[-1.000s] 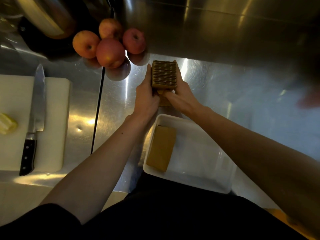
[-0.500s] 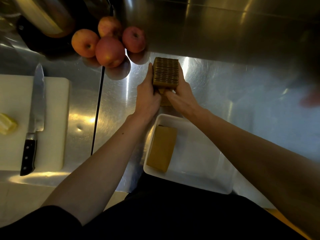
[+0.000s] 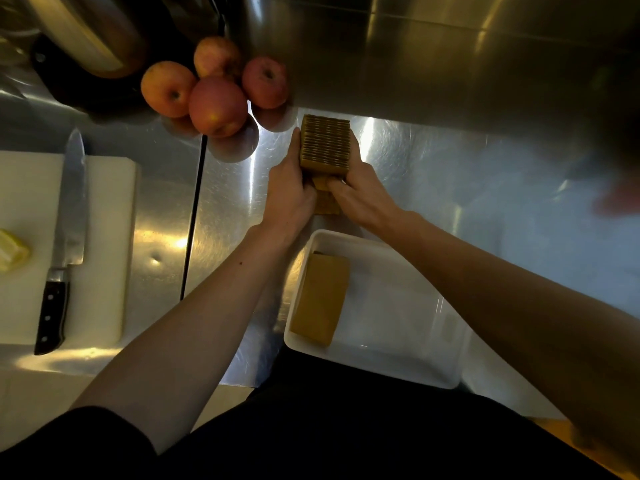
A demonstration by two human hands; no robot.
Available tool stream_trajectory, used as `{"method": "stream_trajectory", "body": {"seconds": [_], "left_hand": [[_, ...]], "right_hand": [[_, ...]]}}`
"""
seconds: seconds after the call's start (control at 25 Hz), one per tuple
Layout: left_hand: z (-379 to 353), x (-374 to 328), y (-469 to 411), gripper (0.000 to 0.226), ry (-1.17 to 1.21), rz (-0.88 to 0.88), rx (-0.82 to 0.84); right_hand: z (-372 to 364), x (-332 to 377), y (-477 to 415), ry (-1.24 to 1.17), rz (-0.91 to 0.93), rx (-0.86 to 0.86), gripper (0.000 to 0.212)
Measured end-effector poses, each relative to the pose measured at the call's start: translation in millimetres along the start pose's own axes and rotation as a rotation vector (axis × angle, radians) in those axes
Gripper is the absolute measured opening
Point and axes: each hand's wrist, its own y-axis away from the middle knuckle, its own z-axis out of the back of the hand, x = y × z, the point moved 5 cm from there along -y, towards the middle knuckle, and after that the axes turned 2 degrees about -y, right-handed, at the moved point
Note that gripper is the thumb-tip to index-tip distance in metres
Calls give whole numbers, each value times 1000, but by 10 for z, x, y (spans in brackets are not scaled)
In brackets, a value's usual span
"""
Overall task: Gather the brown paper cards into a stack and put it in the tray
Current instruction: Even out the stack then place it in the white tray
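Now squaring: left hand (image 3: 289, 199) and right hand (image 3: 360, 195) clamp the cards (image 3: 325, 145) edgewise between closed fingers; next, lower them into the tray (image 3: 398, 372).

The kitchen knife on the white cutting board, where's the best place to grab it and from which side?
Judging by its pose, grip the dark riveted handle of the steel kitchen knife, which lies flat on the white plastic cutting board with the handle at the near end and the blade pointing away. Come from above at the near edge, fingers clear of the blade.
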Motion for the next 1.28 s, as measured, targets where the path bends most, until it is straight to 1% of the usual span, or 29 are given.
{"method": "stream_trajectory", "body": {"seconds": [0.08, 0.16, 0.2, 0.28, 0.36, 0.44, 0.56, 0.68, 0.8, 0.96, 1.28], "left_hand": [[71, -87, -52, 48, -81, -21, -4], [161, -231, -162, 47, -184, -41, 18], [211, -302, -243, 45, -243, -14, 51], [318, -399, -430, 33, -389, 122, 163], [404, -497, -572, 18, -457, 229, 302], [437, -534, -663, 15, -400, 290, 384], [382, -404, -653, 24, -215, 433, 476], [272, -245, -624, 26, -146, 500, 523], [181, -154, -602, 27, -103, 536, 512], [98, -38, -622, 34, -81, 539, 494], [32, 99, -625, 27, -99, 550, 485]], "right_hand": [[63, 68, -20, 5, 0, 7, 68], [165, 184, -85, 5, -30, 19, 68], [219, 248, -138, -5, -60, 36, 68], [302, 359, -236, -85, -139, 112, 63], [334, 431, -285, -186, -216, 242, 49], [344, 450, -290, -246, -260, 345, 38], [327, 373, -264, -232, -328, 388, 42], [273, 243, -254, -197, -404, 387, 45], [217, 153, -235, -216, -477, 363, 47], [188, 126, -244, -233, -494, 336, 47], [112, 77, -207, -257, -556, 272, 47]]}}
